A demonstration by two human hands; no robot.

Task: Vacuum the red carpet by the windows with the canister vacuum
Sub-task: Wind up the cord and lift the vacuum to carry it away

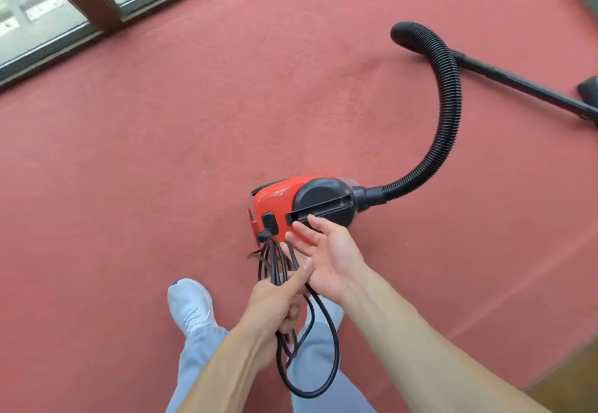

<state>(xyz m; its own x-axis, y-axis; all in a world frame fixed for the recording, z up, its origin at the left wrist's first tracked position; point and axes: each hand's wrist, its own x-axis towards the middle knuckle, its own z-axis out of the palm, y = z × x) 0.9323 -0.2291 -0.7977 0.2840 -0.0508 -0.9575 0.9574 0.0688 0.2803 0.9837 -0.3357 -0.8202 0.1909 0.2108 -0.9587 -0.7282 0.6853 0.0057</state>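
Head camera view, looking down at two bare forearms over a red carpet [145, 153]. The left hand [275, 302] has its fingers clenched around a bundle of black power cord [326, 364]. One digit is stretched out along the strands, and a long loop hangs below the fist in front of the legs. The right hand [323, 254] is released, palm up, with straight fingers [307, 233] spread just beside the cord and reaching to the slot of the carry handle.

The cord strands fan up to the rear of the vacuum [284, 202], a small red and black canister standing on the carpet directly ahead. A pale marking on its red shell is too blurred to read.

A ribbed black hose [448, 105] arcs from its right end up and back. It joins a black tube [517, 84] lying flat on the carpet, which leads to the floor head [589, 92], cut off at the right edge.

Open carpet stretches left and ahead as far as the dark window frame [94, 1] at the upper left. A pale shoe [191, 305] is planted at the lower left. The carpet ends at wooden flooring [569, 390] in the lower right corner.
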